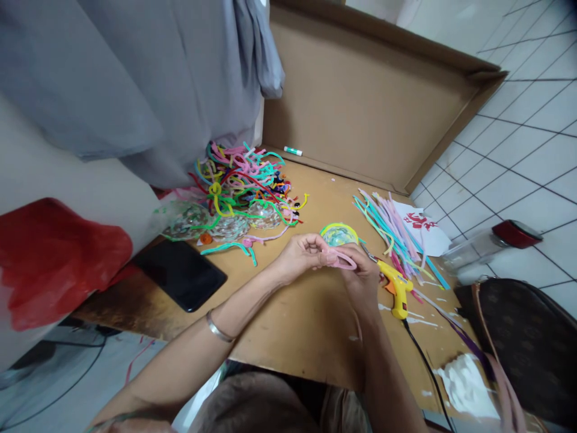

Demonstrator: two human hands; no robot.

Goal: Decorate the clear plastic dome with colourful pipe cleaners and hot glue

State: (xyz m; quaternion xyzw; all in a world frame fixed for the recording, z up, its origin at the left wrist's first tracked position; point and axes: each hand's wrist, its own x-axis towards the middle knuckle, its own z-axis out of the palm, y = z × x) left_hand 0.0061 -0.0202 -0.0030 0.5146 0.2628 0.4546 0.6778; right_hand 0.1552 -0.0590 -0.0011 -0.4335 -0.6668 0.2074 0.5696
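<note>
Between my two hands is a pink pipe cleaner (346, 259), bent into a narrow loop above the table. My left hand (303, 257) pinches its left end, fingers curled. On the other side my right hand (362, 270) grips the loop with its fingers closed; some of those fingers are hidden. Just behind the hands lies a clear round dish-like piece (339, 234) with a yellow rim and coloured bits in it. A yellow glue gun (395, 287) rests right of my right hand, its nozzle pointing toward the round piece.
A heap of coloured pipe cleaners (243, 177) and clear domes (264, 214) sits back left, near a black tablet (181, 275). Straight pipe cleaners (399, 231) lie right, by a bottle (478, 249) and brown bag (532, 343). Cardboard (360, 90) stands behind; the glue gun's cord (424, 355) runs frontward.
</note>
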